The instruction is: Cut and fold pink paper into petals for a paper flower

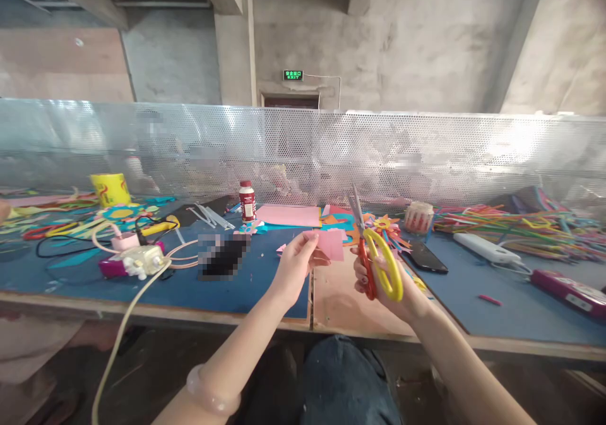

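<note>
A small piece of pink paper [332, 245] is pinched between the thumb and fingers of my left hand [299, 262], above the table's middle. My right hand [379, 280] is closed around scissors with one yellow and one orange-red handle [389, 266]. Their metal blades point up and slightly left, apart from the paper. Behind my hands, a larger pink sheet [288, 215] lies flat near the perforated screen. Blue and orange paper cutouts [348, 225] and a paper flower [381, 224] are just beyond the scissors.
A red bottle [247, 201] stands behind the left hand. Left are a power strip [137, 261] with cables and a yellow container [110, 190]. Right are a clear jar [419, 217], a black phone [428, 257], colourful strips [516, 226] and a purple box [568, 291].
</note>
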Motion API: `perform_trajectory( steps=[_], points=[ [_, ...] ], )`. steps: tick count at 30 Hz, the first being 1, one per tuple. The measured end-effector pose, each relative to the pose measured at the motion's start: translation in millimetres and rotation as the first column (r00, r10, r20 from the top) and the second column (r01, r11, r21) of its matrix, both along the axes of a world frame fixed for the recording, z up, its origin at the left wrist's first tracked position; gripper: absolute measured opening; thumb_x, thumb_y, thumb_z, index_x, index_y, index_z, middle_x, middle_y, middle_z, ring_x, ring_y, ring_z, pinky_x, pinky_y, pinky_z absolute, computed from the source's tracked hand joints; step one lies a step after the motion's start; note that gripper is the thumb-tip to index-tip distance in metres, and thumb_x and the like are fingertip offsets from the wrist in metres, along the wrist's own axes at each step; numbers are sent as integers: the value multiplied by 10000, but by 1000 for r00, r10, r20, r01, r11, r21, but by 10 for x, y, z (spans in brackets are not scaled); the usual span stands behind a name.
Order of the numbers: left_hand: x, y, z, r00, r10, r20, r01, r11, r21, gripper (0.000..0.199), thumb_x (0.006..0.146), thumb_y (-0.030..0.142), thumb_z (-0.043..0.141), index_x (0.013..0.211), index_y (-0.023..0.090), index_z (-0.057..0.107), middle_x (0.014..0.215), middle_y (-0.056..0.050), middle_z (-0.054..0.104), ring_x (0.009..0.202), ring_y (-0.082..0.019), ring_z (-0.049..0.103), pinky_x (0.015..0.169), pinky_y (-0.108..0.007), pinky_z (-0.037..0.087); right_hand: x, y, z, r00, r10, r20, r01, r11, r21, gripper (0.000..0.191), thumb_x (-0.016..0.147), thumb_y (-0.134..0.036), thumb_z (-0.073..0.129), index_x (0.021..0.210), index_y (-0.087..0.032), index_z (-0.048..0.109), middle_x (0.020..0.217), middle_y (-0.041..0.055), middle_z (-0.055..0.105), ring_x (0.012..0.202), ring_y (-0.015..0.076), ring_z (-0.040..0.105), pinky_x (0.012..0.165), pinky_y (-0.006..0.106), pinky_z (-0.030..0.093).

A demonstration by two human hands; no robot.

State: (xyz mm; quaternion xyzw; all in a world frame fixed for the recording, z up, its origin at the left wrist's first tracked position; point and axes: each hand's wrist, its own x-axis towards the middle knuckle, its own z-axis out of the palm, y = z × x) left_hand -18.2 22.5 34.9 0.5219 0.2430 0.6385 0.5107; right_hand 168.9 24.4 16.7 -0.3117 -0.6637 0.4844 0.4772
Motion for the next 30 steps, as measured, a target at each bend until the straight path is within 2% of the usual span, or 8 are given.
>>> perform_trajectory(
  steps=[2, 4, 9, 13, 17, 20, 25, 30],
  points=[
    [6, 75, -22, 997, 72, -15, -72, 997, 17, 223, 756, 372, 562, 782, 153, 528, 659, 4, 569, 583, -93, 552, 586, -228, 484, -56, -95, 16, 988, 102, -113, -111, 991, -70, 420, 755, -506, 399, 1033, -201, 476, 756, 30, 441, 630, 136, 446, 613, 294, 455],
    [10, 143, -41, 990, 143, -20, -143, 990, 9, 234, 747, 380, 560, 773, 153, 512, 658, 9, 552, 603, -98, 555, 604, -238, 492, -120, -167, -14, 967, 140, -214, -166, 980, -109, 418, 725, -472, 451, 1048, -207, 464, 793, 33, 431, 663, 143, 447, 658, 318, 462],
    [14, 190, -78, 953, 275, -123, -269, 961, 63, 261, 753, 398, 538, 855, 157, 532, 728, -12, 569, 600, -102, 556, 531, -211, 465, -261, -248, -178, 969, 76, -233, -112, 983, -143, 372, 650, -355, 581, 966, -236, 425, 745, -9, 390, 608, 123, 411, 576, 269, 432],
    [13, 157, -79, 880, 456, -135, -423, 880, 219, 316, 773, 349, 541, 1046, 192, 510, 725, -4, 587, 534, -90, 531, 539, -221, 452, -332, -223, -240, 980, -52, -193, 49, 999, -20, 364, 625, -247, 548, 970, -222, 437, 784, -6, 410, 673, 134, 439, 618, 267, 420],
    [0, 150, -34, 801, 580, -150, -524, 800, 294, 221, 792, 338, 520, 933, 183, 589, 798, -42, 627, 673, -131, 579, 615, -239, 456, -387, -223, -198, 957, -288, -26, 289, 955, 70, 311, 670, -279, 529, 963, -211, 449, 757, -11, 417, 679, 146, 448, 629, 276, 418],
    [-3, 133, 30, 813, 566, -138, -519, 811, 270, 238, 769, 349, 548, 909, 170, 620, 918, -72, 642, 802, -160, 590, 652, -246, 461, -413, -287, -119, 951, -301, 65, 298, 953, 60, 292, 700, -345, 524, 947, -199, 470, 752, -10, 446, 655, 147, 467, 612, 279, 421],
    [19, 27, 127, 867, 488, -101, -448, 851, 274, 306, 721, 313, 608, 998, 184, 596, 1031, -74, 616, 807, -148, 593, 680, -255, 467, -384, -387, -56, 950, -290, 113, 288, 957, 31, 320, 711, -365, 526, 972, -181, 514, 718, -12, 486, 615, 138, 491, 590, 268, 417],
    [53, -93, 187, 895, 441, -68, -405, 868, 287, 323, 728, 277, 596, 1038, 189, 583, 985, -64, 627, 801, -148, 599, 702, -267, 468, -229, -495, -52, 948, -259, 186, 263, 965, -1, 308, 726, -334, 515, 995, -186, 534, 717, 2, 499, 569, 137, 497, 524, 258, 418]
  ],
)
